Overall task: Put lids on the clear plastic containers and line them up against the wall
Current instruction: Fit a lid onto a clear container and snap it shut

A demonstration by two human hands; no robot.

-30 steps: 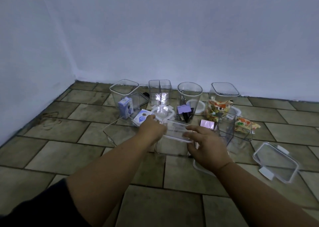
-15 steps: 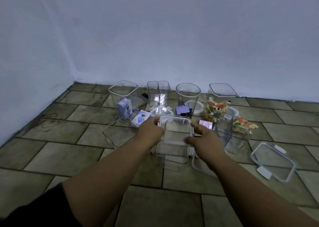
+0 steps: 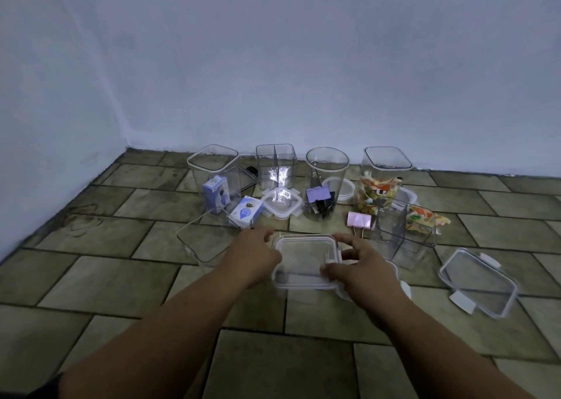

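The clear square plastic container (image 3: 304, 280) sits on the tiled floor (image 3: 127, 280) directly in front of the person, with a clear clip-on lid (image 3: 305, 257) laid over its mouth, squarely between the two hands. At its left side the left hand (image 3: 258, 257) has its grip curled narrow against the rim. The fingertips are hidden behind the back of the hand, so it seems to hold the lid's edge, though I cannot be sure. At its right side the right hand (image 3: 359, 266) has its grip pinched on the lid's right edge, forefinger toward the far corner and thumb toward the near one, about where a side clip sits. Neither hand is nearer, since each has one flank. Seen from above the container is close to square, so there is no long axis to turn. As I judge it, the coming move turns on the pale wall (image 3: 303, 64) lying straight ahead, away from both grips, with clutter between. Near its foot, left to right, stand a tall clear open container (image 3: 212, 167), a square divided clear container (image 3: 276, 163), a round clear container of binder clips (image 3: 327, 174) and a tall clear container of snack packets (image 3: 385, 163). Once the clips are pressed home, the lidded container would have to be lifted forward over the small square clasped lid (image 3: 280, 204) and the pink binder clip (image 3: 359, 220). The bare stretch of wall to the right of the snack-packet container looks the easier slot, on the right hand's side.
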